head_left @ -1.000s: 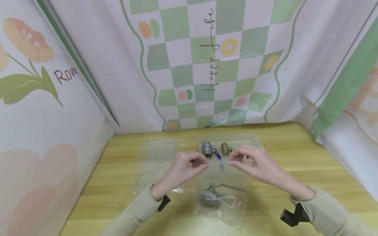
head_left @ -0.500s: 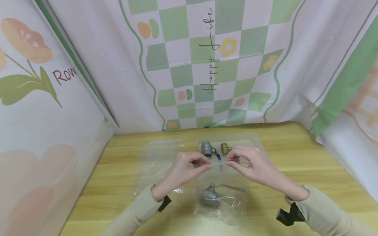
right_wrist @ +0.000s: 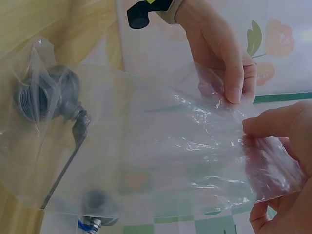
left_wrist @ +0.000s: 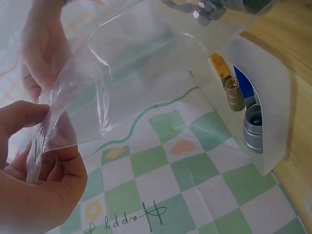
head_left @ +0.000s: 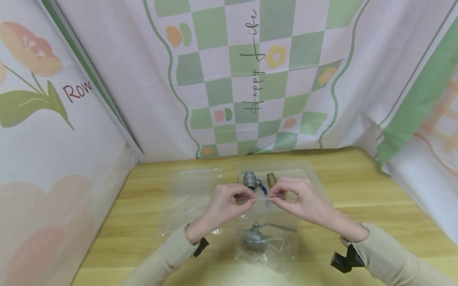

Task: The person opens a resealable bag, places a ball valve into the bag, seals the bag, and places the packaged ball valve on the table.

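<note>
Both hands pinch the upper edge of a clear plastic bag (head_left: 277, 250), which hangs upright between me and the back cloth. Inside its lower end sits a large grey metal ball valve (right_wrist: 46, 95) with a long lever. My left hand (head_left: 222, 204) grips the edge between thumb and fingers. Close beside it, the thumb and fingers of my right hand (head_left: 304, 200) pinch the same edge, with only a short stretch between them. In the left wrist view, the film bunches and folds at the fingers.
Behind the bag, a whitish tray (left_wrist: 280, 87) holds a grey valve (head_left: 250, 180) with a blue handle and a smaller brass valve (left_wrist: 234, 95) with a yellow handle. Flat clear bags (head_left: 187, 194) lie to the left on the wooden table (head_left: 125, 234). A checked cloth (head_left: 247, 79) hangs behind.
My right hand has slid leftward along the bag's edge toward my left hand, narrowing the gap. The left hand and the bagged valve have stayed nearly in place.
</note>
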Available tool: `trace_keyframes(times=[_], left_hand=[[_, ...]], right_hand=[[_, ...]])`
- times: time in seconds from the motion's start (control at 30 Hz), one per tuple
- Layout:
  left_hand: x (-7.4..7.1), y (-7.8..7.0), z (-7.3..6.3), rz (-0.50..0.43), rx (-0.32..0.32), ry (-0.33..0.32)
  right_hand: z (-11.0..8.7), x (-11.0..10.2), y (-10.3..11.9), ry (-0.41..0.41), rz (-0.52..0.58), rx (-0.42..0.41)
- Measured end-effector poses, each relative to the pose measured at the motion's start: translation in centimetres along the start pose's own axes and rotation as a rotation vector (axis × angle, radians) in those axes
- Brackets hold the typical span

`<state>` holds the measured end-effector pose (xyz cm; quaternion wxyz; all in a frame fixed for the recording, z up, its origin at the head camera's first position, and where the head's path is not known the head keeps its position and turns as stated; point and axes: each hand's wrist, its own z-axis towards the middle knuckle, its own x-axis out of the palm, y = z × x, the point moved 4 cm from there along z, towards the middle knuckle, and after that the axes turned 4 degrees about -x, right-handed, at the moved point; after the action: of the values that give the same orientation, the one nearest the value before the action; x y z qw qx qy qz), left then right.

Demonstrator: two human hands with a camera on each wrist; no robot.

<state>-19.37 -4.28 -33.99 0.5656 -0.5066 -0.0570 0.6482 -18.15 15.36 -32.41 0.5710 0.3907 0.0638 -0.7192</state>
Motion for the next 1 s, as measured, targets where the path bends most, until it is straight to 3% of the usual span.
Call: trace_keyframes(times=[0.23, 0.57, 1.0], left_hand=[[0.15, -0.27, 0.2, 0.01, -0.01, 0.023], [0.5, -0.42, 0.37, 0.026, 0.064, 0.012], [0.43, -0.29, 0.14, 0.025, 0.052, 0.017]], right_hand=[[0.32, 0.17, 0.25, 0.007, -0.017, -0.021], [0.55, 0.69, 0.31, 0.025, -0.016, -0.01], [0.28, 0.47, 0.33, 0.016, -0.015, -0.006]])
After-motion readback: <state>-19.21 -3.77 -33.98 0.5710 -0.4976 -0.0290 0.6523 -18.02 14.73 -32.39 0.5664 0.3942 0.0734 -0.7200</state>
